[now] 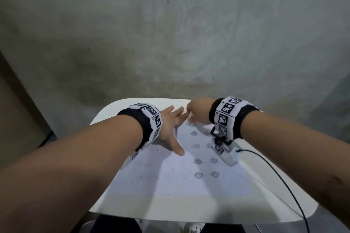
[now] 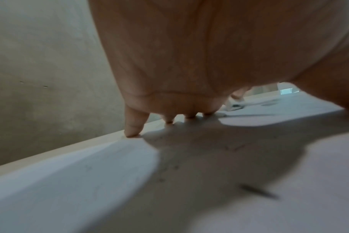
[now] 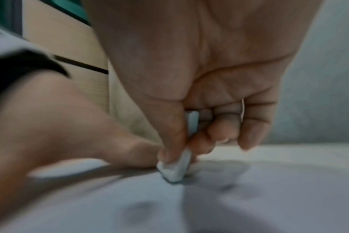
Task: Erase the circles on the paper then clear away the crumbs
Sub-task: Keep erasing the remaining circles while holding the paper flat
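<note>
A smooth white desk (image 1: 106,115) with rounded corners carries a flat sheet of white paper (image 1: 170,185), matte and uncreased, lying across most of the top. On the paper's right half, smudgy grey pencil circles (image 1: 198,161) stand in two columns, several pairs joined by a thin drawn line; the ones toward 12 o'clock look fainter than those toward 6 o'clock. Thin dark eraser crumbs (image 1: 141,175), short and hair-like, are scattered over the left half of the sheet at about 8 o'clock from the circles.

The left hand (image 1: 171,125) lies flat on the paper at its 11 o'clock corner, fingers (image 2: 133,124) straight and spread with their tips pressing down near the far edge, thumb pointing toward 5 o'clock, gripping nothing.

The right hand (image 1: 198,110) is at 12 o'clock on the sheet, just right of the left fingertips. Its thumb and curled fingers (image 3: 251,126) pinch a small white block eraser (image 3: 176,170), rectangular with softened edges and a greyed lower corner, which touches the paper; that view is blurred.

Both wrists wear black bands with white blocks printed in black square-patterned markers. A thin black cable (image 1: 274,172) curves from the right wrist's camera mount toward 5 o'clock across the desk. Behind stands a mottled, rough grey wall (image 1: 170,34).
</note>
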